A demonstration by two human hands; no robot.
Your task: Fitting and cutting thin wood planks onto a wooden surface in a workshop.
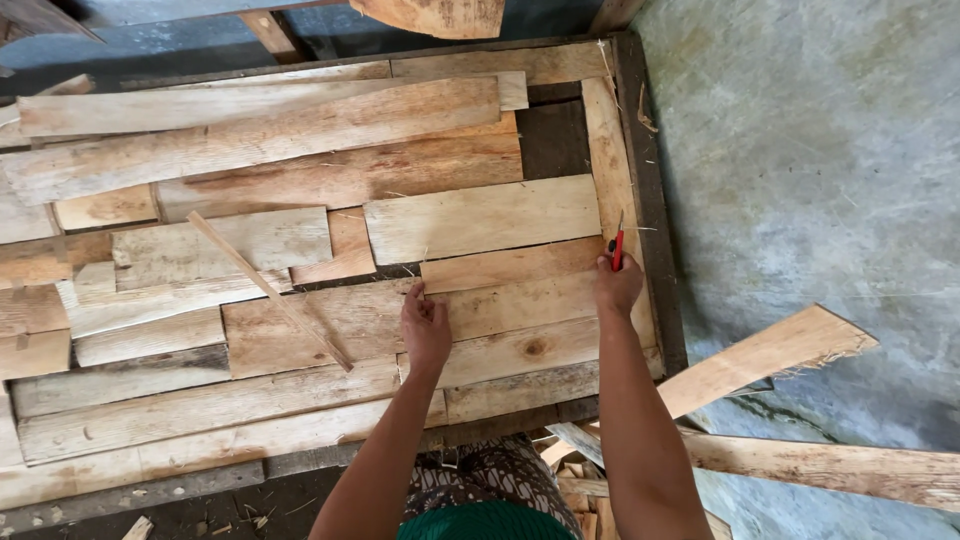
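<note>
Left hand (425, 328): flat, fingers spread, pressing left end of short plank (510, 266). Plank lies atop layered boards (300, 170) on dark-framed bench (660, 250), near right edge.
Right hand (616, 285): fingers closed round red pencil (617, 245), tip at plank's right end.
Thin strip (268, 290): loose, diagonal, left of left hand.
Offcuts (765, 360): on floor, right of bench.
Risks, judged: plank unfixed, may slide under pressure and skew mark; rough edges may splinter bare palms; strip may get knocked loose.

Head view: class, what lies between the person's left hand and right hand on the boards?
In the head view, only a pale wooden board spans from the left hand to the right hand, which holds a red pencil.
</note>
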